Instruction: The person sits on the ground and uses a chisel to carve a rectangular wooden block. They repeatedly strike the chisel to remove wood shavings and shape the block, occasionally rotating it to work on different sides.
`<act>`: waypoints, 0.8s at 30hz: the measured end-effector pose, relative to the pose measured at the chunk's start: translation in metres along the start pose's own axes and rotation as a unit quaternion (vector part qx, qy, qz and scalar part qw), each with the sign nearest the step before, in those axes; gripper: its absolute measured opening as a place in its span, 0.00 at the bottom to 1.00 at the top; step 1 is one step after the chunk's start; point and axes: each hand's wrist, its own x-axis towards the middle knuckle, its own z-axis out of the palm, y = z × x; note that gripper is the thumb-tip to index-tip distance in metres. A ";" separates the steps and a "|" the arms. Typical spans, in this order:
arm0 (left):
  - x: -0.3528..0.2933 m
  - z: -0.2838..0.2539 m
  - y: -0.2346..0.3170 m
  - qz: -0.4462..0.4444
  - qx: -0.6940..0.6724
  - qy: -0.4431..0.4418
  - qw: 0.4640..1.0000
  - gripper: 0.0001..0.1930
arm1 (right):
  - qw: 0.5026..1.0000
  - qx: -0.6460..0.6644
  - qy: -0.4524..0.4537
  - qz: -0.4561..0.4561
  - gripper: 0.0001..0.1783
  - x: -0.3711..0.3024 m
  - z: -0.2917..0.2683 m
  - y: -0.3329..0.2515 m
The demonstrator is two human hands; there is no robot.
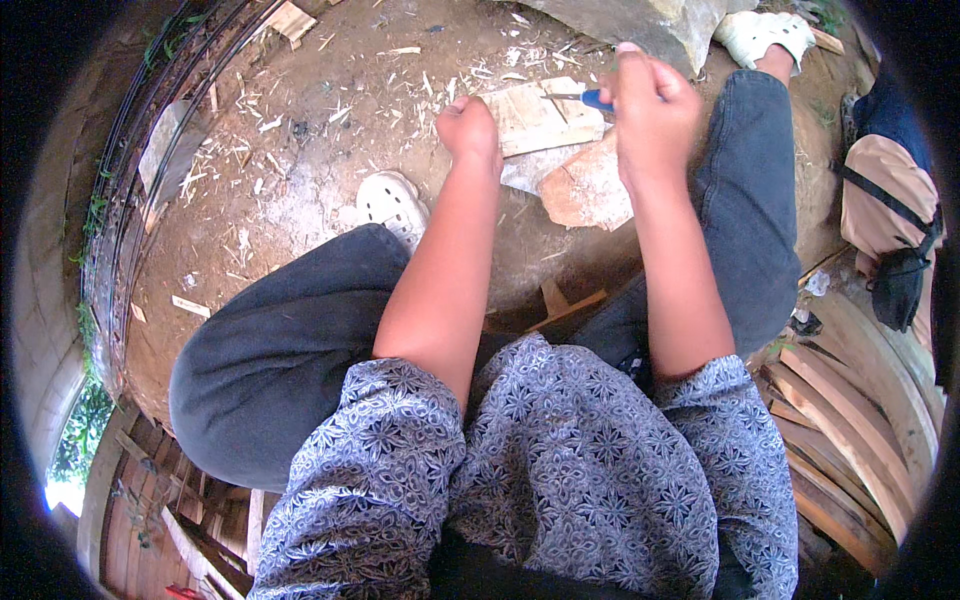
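Observation:
A pale, rough piece of wood point(525, 118) lies ahead of me, resting on or against a flat stone point(590, 185). My left hand point(468, 128) is closed at the wood's left end, with the fingertips out of sight. A blue-handled tool point(597, 99) with a thin metal shaft sticks out of my closed right hand point(655, 115). Its shaft points left over the wood's right part; whether the tip touches the wood, I cannot tell. Most of the handle is hidden in my fist.
Wood chips point(270, 125) litter the dirt ground. A large rock point(650, 25) stands at the far side. Cables point(125, 160) curve along the left. Planks point(840, 420) are piled at the lower right, near another person point(890, 190). My feet wear white clogs point(392, 205).

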 end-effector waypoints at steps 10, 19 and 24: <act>-0.027 0.006 0.025 0.019 0.028 0.012 0.999 0.05 | 0.993 -0.111 -0.029 -0.026 0.20 0.005 -0.001 0.015; -0.038 0.015 0.038 -0.002 0.049 0.046 0.998 0.06 | 0.998 -0.062 0.004 -0.025 0.20 -0.003 0.000 0.011; -0.021 -0.010 0.017 0.048 0.014 0.020 0.999 0.08 | 0.999 -0.021 -0.016 -0.027 0.21 -0.014 -0.001 -0.014</act>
